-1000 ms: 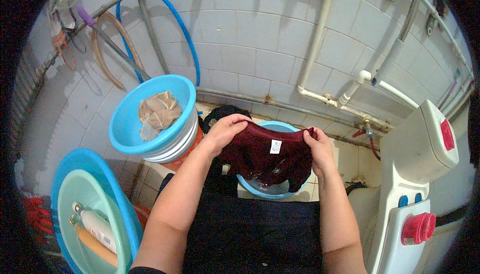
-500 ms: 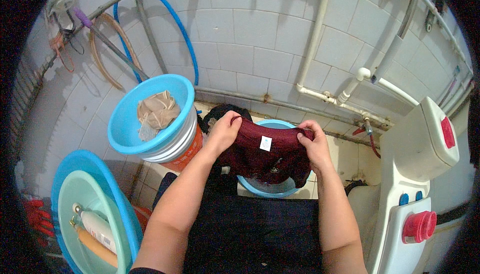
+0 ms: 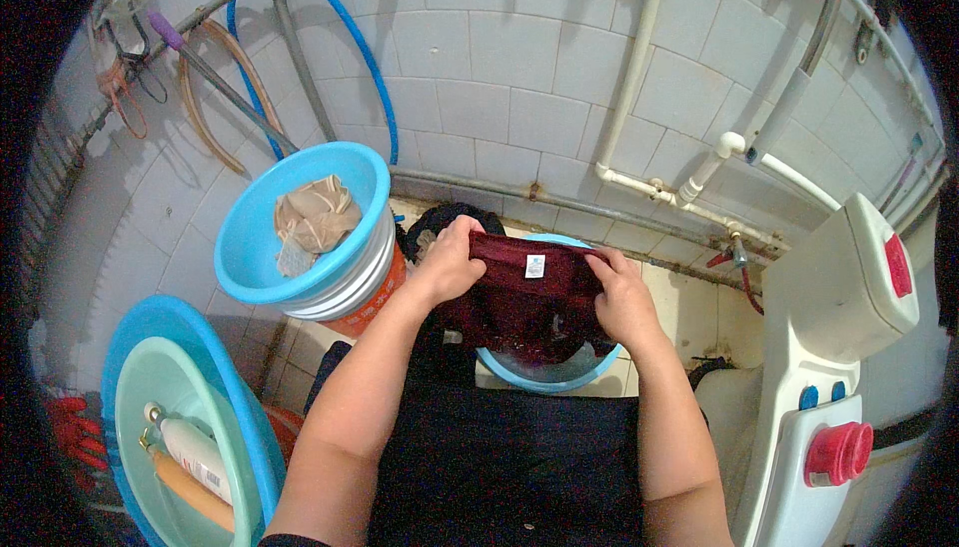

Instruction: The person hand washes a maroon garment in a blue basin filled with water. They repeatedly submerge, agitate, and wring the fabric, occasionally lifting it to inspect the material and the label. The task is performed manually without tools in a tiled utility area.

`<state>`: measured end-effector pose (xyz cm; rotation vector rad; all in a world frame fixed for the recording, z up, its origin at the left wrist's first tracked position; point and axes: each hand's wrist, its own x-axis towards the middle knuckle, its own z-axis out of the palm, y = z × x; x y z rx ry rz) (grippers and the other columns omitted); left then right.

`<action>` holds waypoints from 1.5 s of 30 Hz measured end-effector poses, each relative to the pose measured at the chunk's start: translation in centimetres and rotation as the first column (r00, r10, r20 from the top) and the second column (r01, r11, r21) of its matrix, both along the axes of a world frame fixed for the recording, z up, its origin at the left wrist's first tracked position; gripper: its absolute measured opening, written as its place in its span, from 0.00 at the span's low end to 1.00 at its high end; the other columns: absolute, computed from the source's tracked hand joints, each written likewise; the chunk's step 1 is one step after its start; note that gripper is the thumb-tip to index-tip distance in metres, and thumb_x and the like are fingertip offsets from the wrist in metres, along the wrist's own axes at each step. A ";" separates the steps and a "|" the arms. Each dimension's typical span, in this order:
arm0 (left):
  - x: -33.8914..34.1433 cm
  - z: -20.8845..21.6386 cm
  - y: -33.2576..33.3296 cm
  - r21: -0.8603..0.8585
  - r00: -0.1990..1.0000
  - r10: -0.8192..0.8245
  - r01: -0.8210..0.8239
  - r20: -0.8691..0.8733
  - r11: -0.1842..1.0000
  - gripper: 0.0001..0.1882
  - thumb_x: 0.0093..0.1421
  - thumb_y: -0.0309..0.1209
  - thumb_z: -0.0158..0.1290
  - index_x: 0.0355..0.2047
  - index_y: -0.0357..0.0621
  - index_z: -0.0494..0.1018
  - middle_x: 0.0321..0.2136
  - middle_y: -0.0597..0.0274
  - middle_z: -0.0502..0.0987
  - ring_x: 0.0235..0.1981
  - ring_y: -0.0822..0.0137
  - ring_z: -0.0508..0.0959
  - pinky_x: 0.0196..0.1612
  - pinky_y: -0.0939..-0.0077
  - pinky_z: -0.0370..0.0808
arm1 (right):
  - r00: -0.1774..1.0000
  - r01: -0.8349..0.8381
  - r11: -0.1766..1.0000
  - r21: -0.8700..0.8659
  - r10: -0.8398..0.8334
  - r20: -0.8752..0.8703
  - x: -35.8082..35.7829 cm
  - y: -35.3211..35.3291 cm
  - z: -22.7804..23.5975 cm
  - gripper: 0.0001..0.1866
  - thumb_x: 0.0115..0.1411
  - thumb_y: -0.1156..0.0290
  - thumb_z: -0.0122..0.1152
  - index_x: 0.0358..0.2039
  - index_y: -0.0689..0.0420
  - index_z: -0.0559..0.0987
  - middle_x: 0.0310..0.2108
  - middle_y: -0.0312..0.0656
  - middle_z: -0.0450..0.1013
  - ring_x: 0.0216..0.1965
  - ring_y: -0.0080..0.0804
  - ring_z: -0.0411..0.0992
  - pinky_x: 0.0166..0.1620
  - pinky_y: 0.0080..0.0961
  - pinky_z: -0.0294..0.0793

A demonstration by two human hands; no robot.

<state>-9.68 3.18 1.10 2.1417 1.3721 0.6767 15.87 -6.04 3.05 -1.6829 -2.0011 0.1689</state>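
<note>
A dark maroon garment (image 3: 529, 302) with a small white label near its upper edge is stretched between my hands. My left hand (image 3: 451, 265) grips its upper left corner, fingers wrapped round the cloth. At the upper right corner my right hand (image 3: 621, 294) pinches it, thumb toward the label side. Beneath hangs part of the cloth over a blue basin (image 3: 544, 382) on the floor, which holds what looks like water. The garment hides much of this basin. Its lower part is dark and hard to make out.
To the left, a blue basin with a beige cloth (image 3: 318, 215) sits on an orange and white bucket (image 3: 375, 297). Nearer stands a pale green basin (image 3: 135, 372) holding bottles. A toilet (image 3: 844, 287) with a pink container (image 3: 837, 454) is at right. Dark cloth (image 3: 452, 219) lies behind my left hand.
The garment's upper edge is pulled straighter. My right hand has turned and shifted slightly down and left, and the cloth's right side has drawn inward.
</note>
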 end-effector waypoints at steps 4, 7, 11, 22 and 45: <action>-0.2 -0.1 0.2 -0.041 0.997 -0.041 0.038 -0.063 0.998 0.18 0.48 0.22 0.44 0.42 0.44 0.65 0.39 0.49 0.72 0.42 0.50 0.72 0.44 0.61 0.67 | 0.996 0.061 0.994 -0.088 -0.067 -0.066 0.2 -0.1 -0.3 0.25 0.42 0.82 0.49 0.46 0.61 0.71 0.49 0.45 0.64 0.48 0.47 0.65 0.51 0.34 0.66; 0.0 0.9 -0.2 -0.108 0.999 -0.003 -0.002 -0.046 0.994 0.13 0.50 0.23 0.41 0.35 0.47 0.71 0.35 0.51 0.75 0.39 0.52 0.74 0.41 0.61 0.69 | 0.996 0.052 0.987 -0.153 -0.063 -0.068 0.7 -0.1 -0.3 0.20 0.44 0.79 0.49 0.41 0.58 0.75 0.45 0.45 0.67 0.45 0.46 0.68 0.48 0.36 0.69; -0.2 1.4 -0.2 -0.045 0.988 0.152 -0.153 -0.012 0.987 0.11 0.52 0.27 0.40 0.28 0.47 0.74 0.29 0.51 0.76 0.33 0.51 0.75 0.37 0.59 0.70 | 1.000 -0.024 0.955 -0.296 0.019 -0.023 1.6 0.3 0.0 0.13 0.46 0.78 0.48 0.30 0.54 0.79 0.41 0.45 0.70 0.40 0.46 0.70 0.45 0.36 0.70; -1.8 -0.3 2.0 -0.050 0.938 0.326 -0.322 0.117 0.945 0.14 0.55 0.33 0.37 0.28 0.46 0.73 0.29 0.51 0.76 0.35 0.50 0.75 0.40 0.61 0.69 | 0.936 -0.351 0.852 -0.387 0.308 -0.172 0.8 -1.2 2.5 0.08 0.48 0.78 0.48 0.26 0.58 0.77 0.41 0.45 0.69 0.41 0.44 0.69 0.47 0.32 0.68; -1.1 3.9 -0.8 -0.251 0.841 -0.439 0.521 0.317 0.816 0.37 0.51 0.26 0.55 0.58 0.52 0.49 0.50 0.51 0.62 0.51 0.59 0.65 0.54 0.67 0.64 | 0.704 0.424 0.905 0.023 -0.313 -0.638 3.9 1.5 -1.0 0.15 0.64 0.60 0.42 0.34 0.61 0.68 0.29 0.50 0.70 0.32 0.42 0.69 0.39 0.32 0.67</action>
